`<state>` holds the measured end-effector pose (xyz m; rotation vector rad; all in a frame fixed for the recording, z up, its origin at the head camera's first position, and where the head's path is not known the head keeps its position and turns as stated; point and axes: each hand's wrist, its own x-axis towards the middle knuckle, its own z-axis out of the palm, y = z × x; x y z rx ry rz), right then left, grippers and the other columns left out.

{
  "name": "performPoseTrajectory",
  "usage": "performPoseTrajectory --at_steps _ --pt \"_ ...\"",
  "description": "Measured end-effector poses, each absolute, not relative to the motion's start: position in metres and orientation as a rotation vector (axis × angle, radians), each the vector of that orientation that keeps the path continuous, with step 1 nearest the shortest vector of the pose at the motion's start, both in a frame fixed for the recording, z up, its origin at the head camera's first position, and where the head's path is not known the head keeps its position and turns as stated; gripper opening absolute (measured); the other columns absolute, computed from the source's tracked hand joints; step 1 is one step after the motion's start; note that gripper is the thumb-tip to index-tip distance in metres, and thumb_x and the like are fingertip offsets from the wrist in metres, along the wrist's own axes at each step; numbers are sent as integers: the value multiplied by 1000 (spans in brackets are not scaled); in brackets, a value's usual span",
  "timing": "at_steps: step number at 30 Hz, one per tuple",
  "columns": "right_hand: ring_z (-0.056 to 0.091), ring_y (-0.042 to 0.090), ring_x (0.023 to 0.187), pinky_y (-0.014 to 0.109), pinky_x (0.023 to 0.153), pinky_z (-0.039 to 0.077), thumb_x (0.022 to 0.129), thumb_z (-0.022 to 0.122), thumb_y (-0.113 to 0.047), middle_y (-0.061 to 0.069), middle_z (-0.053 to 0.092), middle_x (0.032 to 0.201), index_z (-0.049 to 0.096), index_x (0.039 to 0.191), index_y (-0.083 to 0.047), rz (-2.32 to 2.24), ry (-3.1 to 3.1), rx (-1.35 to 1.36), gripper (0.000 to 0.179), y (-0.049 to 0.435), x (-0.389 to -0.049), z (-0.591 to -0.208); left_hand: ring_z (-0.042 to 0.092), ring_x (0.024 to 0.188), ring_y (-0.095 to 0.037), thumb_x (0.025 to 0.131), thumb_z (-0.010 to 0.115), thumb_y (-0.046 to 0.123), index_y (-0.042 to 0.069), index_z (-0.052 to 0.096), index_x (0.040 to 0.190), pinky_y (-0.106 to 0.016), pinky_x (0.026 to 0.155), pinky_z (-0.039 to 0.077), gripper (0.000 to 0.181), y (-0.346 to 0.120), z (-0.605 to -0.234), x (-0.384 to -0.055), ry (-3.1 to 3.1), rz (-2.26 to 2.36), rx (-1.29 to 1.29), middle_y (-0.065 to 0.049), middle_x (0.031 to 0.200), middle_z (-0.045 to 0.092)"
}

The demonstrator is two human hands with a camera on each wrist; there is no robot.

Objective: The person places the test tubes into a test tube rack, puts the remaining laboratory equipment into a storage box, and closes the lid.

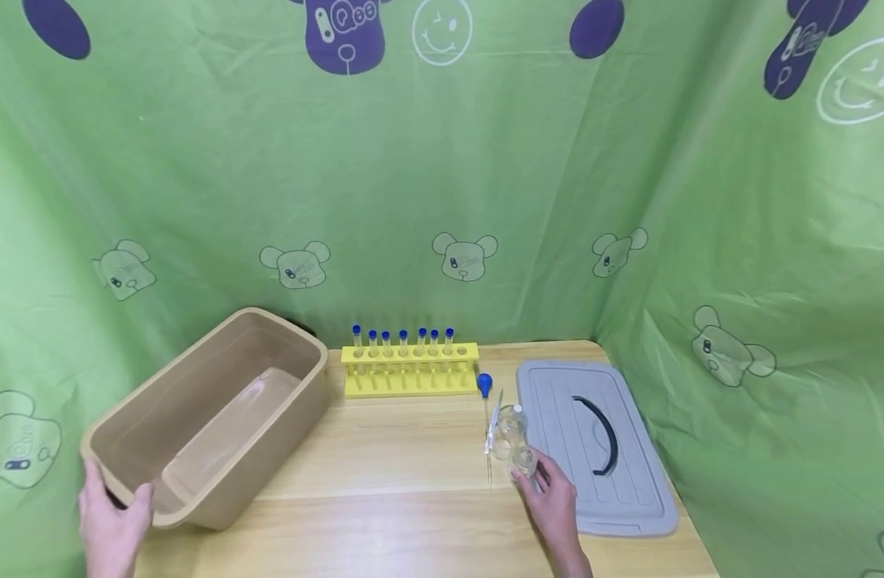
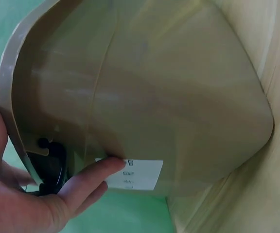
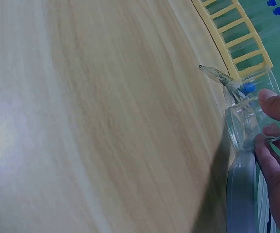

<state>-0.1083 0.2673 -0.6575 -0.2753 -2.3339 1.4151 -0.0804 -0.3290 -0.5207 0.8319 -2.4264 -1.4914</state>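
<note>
Our left hand (image 1: 112, 526) grips the near end of the tan bin (image 1: 217, 417) at 8 o'clock, fingers curled on its wall | our right hand (image 1: 553, 502) pinches a clear beaker (image 1: 523, 459) at 5 o'clock, beside the gray lid (image 1: 593, 445) | dropper (image 1: 487, 417) touching the beaker | yellow rack (image 1: 410, 368) at 12 o'clock | all on the table (image 1: 398, 514).

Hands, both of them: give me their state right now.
Left hand: grips the tan bin by its near rim.
Right hand: fingers curled round a clear glass beaker.

Glassware (image 1: 517, 445) too small to identify
</note>
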Motion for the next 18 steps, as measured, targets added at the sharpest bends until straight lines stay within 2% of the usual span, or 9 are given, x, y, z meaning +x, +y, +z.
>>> performPoseTrajectory --at_steps 3,7,11,13,15,16,18 --pt "62 48 118 28 92 53 75 87 7 31 64 128 65 125 6 1411 -2338 -279 54 267 -109 -658 -3 151 -53 99 56 9 27 -12 162 -81 110 3 94 -331 -521 -76 -2455 -1496 803 -21 169 -9" --pt "62 47 118 26 92 53 76 87 7 30 63 128 65 125 6 1421 -2341 -288 54 268 -110 -659 -6 153 -46 100 55 8 28 -11 162 -75 115 -3 92 -334 -522 -70 -2496 -1536 734 -10 169 -11" --pt "62 49 117 30 92 54 75 86 7 32 63 128 65 125 6 1413 -2349 -278 54 267 -111 -656 -3 149 -54 102 54 11 39 -13 159 -80 112 4 92 -339 -523 -66 -2544 -1617 675 -9 168 -12" --pt "62 48 117 30 92 54 76 87 7 32 63 128 65 126 6 1406 -2361 -284 55 267 -111 -655 6 144 -64 102 55 10 42 -14 158 -83 107 15 94 -341 -523 -64 -2583 -1635 626 -16 167 -13" --pt "62 48 118 29 92 54 76 86 6 31 62 130 64 127 6 1402 -2377 -299 55 267 -111 -654 18 136 -71 101 55 8 42 -14 158 -80 103 30 96 -342 -524 -63 -2625 -1621 555 -25 166 -12" --pt "61 48 119 29 93 53 77 86 6 31 62 130 64 128 5 1402 -2388 -305 56 267 -111 -654 22 132 -73 101 55 6 41 -13 159 -77 99 38 96 -343 -525 -63 -2643 -1611 514 -29 165 -12" --pt "61 47 121 28 94 53 78 86 4 30 61 132 63 129 5 1398 -2410 -328 56 267 -111 -654 31 126 -74 100 55 3 39 -13 160 -61 87 58 98 -343 -526 -62 -2673 -1581 442 -34 163 -10"
